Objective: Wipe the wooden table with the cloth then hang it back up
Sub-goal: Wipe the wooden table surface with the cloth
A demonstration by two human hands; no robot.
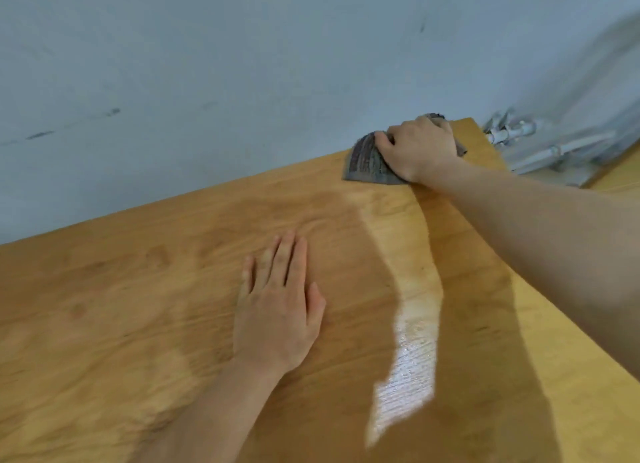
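Hands: our right hand point(417, 151) grips the cloth point(367, 164) at the counter's point(138, 306) far corner, 1 o'clock; left hand point(277, 313) flat on the wood, fingers straight, holding nothing. From the cloth, most counter lies toward 8 o'clock.

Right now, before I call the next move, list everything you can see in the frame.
wooden table: one, orange-brown, fills the lower frame along the wall, with a pale glossy streak down its right part
cloth: one, grey with dark stripes, at the table's far right corner, partly under the right hand
wall: one, pale grey-blue, scuffed, behind the table
metal pipes: count unclear, silver-grey, blurred, beyond the table's far right corner
left hand: one, bare, lying flat on the middle of the table, fingers straight
right hand: one, bare, gripping the cloth at the far corner
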